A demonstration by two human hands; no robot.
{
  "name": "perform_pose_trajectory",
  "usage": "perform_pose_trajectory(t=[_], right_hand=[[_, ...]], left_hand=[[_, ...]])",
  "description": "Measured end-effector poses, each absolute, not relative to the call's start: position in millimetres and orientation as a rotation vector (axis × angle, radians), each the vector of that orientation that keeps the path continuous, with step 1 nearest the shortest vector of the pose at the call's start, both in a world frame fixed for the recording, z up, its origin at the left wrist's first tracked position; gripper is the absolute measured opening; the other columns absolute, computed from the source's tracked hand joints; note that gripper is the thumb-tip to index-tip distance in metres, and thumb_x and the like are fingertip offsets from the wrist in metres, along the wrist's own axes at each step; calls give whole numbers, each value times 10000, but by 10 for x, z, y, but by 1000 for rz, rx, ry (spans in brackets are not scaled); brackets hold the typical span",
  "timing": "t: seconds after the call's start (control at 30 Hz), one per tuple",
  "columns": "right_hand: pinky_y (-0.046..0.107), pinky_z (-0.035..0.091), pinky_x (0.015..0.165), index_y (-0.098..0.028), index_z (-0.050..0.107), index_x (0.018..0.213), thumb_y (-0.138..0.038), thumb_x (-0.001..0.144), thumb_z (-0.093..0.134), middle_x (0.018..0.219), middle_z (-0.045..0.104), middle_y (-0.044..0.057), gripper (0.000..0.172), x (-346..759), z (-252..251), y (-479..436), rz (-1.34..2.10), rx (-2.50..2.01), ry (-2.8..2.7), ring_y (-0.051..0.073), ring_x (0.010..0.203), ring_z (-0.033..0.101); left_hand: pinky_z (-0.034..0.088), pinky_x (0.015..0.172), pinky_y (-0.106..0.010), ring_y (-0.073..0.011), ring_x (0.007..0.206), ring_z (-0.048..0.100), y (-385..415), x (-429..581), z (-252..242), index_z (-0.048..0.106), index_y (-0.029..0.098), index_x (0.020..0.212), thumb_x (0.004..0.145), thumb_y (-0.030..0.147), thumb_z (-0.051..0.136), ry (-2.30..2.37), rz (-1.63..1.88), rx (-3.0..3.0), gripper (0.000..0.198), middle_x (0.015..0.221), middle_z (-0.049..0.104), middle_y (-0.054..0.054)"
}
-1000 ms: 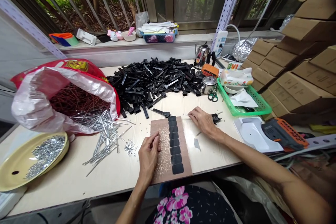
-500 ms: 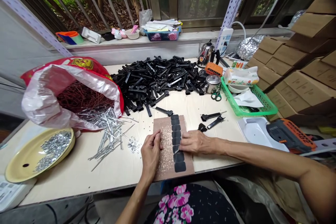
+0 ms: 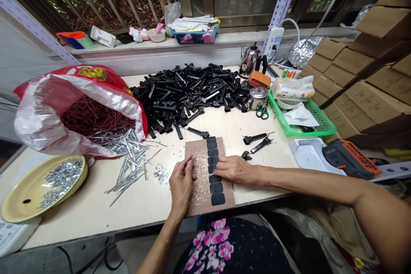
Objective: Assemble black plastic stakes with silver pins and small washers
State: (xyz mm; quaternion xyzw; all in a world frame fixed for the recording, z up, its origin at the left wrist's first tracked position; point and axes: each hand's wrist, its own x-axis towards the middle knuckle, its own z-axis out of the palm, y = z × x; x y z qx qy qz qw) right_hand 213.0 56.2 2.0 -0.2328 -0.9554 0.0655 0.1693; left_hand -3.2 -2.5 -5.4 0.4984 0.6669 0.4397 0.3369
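Note:
A brown board (image 3: 199,197), strewn with pale specks, lies at the table's front edge. Down its right part runs a column of black rounded-square pieces (image 3: 218,199). My left hand (image 3: 180,182) rests on the board's left edge with curled fingers; whatever they hold is hidden. Over the middle of the column, my right hand (image 3: 237,170) has its fingertips pressed together, touching the pieces, and what is pinched there is too small to name. Right of the board lie two black bar-shaped parts (image 3: 255,138) (image 3: 261,145); another bar-shaped part (image 3: 198,132) lies just beyond it.
A heap of black parts (image 3: 192,90) covers the back. At left are a red sack (image 3: 80,72), metal rods (image 3: 130,154), small nuts (image 3: 161,174) and a yellow dish (image 3: 19,188). Scissors (image 3: 262,113), a green basket (image 3: 327,130) and stacked cartons (image 3: 366,102) stand right.
The view has shifted slightly, so most things sit a little higher and further left. My right fingertips have shifted slightly up the column; my left hand stays at the board's edge.

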Motion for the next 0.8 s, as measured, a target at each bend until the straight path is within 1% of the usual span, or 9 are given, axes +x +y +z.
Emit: perform_pose_trajectory(t=[0.1,0.2,0.3,0.4,0.5,0.57,0.63,0.7,0.8], right_hand=[[253,369,623,-173,628,868,-171,968,366,769,585,28,281,2119,-36,421,221,-548,-2733,151,756,450],[262,369,640,-161,640,893,-169,963,372,776,593,39,277,2095,-61,339,246,-577,-2700,158,757,445],[258,379,646,-168,659,902,-212,966,387,779,597,47,283,2124,-22,380,268,-629,-2679,161,774,462],[249,393,652,-178,669,947,-275,958,436,821,608,49,252,2321,70,522,277,-884,-2597,156,798,489],[253,383,654,-204,671,973,-260,941,476,873,623,51,205,2655,185,706,179,-1294,-2512,169,865,507],[265,351,628,-224,684,904,-228,922,493,863,630,52,192,2838,265,822,77,-1538,-2542,187,881,509],[286,316,629,-219,689,793,-209,891,524,828,636,62,192,2895,343,923,-18,-1714,-2616,203,859,508],[317,299,674,-205,687,754,-225,869,556,825,645,77,175,2777,409,1022,-93,-1751,-2665,217,855,507],[346,295,745,-198,683,829,-295,907,519,866,652,80,206,2281,441,1201,-58,-1539,-2655,214,874,514]], left_hand=[[435,704,-282,-136,586,521,-15,-27,-54,638,176,1118,868,454,491,1743,1152,1309,403,625,535,29],[435,691,-277,-131,580,512,-16,-16,-54,639,174,1112,869,450,491,1716,1160,1305,397,633,531,28],[437,673,-269,-127,581,509,-35,-14,-54,636,176,1121,869,451,492,1706,1169,1286,400,642,527,26],[433,653,-265,-127,585,513,-61,-24,-53,633,181,1130,870,449,490,1698,1181,1263,400,657,524,25],[424,641,-269,-130,576,511,-72,-38,-52,641,182,1113,872,448,495,1679,1202,1258,388,661,511,26],[424,642,-276,-136,573,512,-68,-50,-53,648,183,1107,870,450,499,1674,1215,1257,387,656,504,25],[430,631,-277,-140,571,516,-61,-61,-58,651,186,1110,868,454,502,1664,1219,1249,390,660,509,20],[436,607,-272,-138,567,519,-57,-60,-68,653,191,1110,869,452,502,1649,1224,1237,386,683,522,11],[445,582,-262,-128,561,525,-68,-32,-82,660,194,1096,874,437,502,1633,1236,1227,365,732,548,-5]])
